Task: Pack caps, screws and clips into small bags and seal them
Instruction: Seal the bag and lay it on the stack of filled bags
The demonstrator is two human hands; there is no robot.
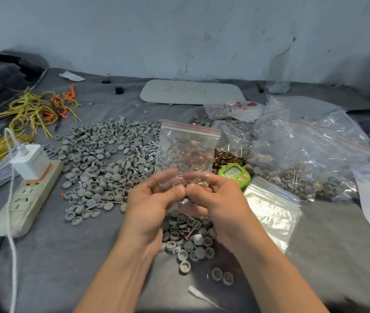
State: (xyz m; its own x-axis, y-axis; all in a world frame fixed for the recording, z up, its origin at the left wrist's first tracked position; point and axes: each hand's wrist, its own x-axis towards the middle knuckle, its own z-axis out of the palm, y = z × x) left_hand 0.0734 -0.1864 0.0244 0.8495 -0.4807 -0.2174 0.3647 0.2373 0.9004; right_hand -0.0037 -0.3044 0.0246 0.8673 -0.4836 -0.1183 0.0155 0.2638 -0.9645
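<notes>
- Wires, yellow-green, lay tangled at the far left of the table, beside a power strip carrying a white charger; both sat well apart from the work.
- Grey caps spread in a broad loose pile left of centre, with screws heaped at its right edge, probably kept there for an easy reach.
- The left hand was raised over the table, thumb and curled fingers pinching the near end of a clear zip bag.
- That bag stretched away from the fingers, its red-striped mouth at the far end; a few caps and brass bits showed near the fingertips, though blur hid the count.
- The right hand pinched the same near end, thumb touching the left thumb, apparently to settle the contents before sealing.
- Copper-brown clips lay behind a green timer, just right of the hands.
- Empty bags were stacked beside the right wrist, and filled bags were piled further right.
</notes>
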